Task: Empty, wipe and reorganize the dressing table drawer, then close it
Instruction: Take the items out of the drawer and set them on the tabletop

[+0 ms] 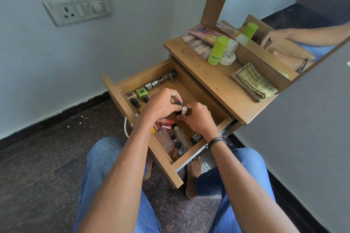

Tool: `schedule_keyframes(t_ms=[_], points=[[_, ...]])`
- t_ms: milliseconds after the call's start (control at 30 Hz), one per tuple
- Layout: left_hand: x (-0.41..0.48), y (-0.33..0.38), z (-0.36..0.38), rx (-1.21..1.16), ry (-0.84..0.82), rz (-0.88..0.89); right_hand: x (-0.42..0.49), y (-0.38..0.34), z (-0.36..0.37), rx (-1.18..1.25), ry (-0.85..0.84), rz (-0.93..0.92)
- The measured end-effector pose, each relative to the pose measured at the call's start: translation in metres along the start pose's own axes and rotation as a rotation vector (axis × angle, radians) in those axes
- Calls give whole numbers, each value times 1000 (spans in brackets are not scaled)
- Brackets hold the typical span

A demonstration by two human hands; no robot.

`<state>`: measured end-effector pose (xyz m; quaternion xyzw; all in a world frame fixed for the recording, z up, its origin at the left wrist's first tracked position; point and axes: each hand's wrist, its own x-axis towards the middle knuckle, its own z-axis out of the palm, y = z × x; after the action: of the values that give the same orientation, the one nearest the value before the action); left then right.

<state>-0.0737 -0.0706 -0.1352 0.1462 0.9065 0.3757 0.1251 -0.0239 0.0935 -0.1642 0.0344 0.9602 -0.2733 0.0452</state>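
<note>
Drawer of brown wood (144, 73) stands pulled out to the near left of the wooden dressing tabletop (208, 77), small cosmetic bottles (181, 136) lying in it. My left hand (162, 106) pinches a small dark-capped bottle (178, 102); my right hand (198, 119) curls round a cream-capped tube (184, 109) just beside it.

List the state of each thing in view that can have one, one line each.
Wooden drawer: pulled open, cosmetics inside.
Left hand: grips small dark-capped bottle.
Right hand: grips small cream-capped tube.
Green checked cloth: folded, lying on wooden tabletop.
Lime-green cylindrical bottle: upright, capped, on tabletop.
</note>
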Motion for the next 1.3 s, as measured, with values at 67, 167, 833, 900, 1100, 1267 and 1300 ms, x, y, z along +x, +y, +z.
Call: schedule_keyframes(t_ms=[67, 167, 833, 900, 1100, 1267, 1300], points=[[0, 0, 0, -34, -33, -13, 0, 0, 0, 11, 7, 14], [1, 1, 2, -57, -94, -31, 0, -1, 0, 35, 3, 8], [7, -11, 15, 112, -128, -235, 26, -42, -52, 156, 336, 4], [6, -10, 15, 135, -166, -208, 49, -59, -71, 132, 377, -9], [-1, -8, 13, 182, -120, -177, 120, -85, -99, 119, 349, 55], [-1, -8, 13, 165, -105, -158, 150, -86, -100, 39, 356, 77], [-1, -8, 12, 158, -109, -156, 155, -86, -101, 28, 358, 82]])
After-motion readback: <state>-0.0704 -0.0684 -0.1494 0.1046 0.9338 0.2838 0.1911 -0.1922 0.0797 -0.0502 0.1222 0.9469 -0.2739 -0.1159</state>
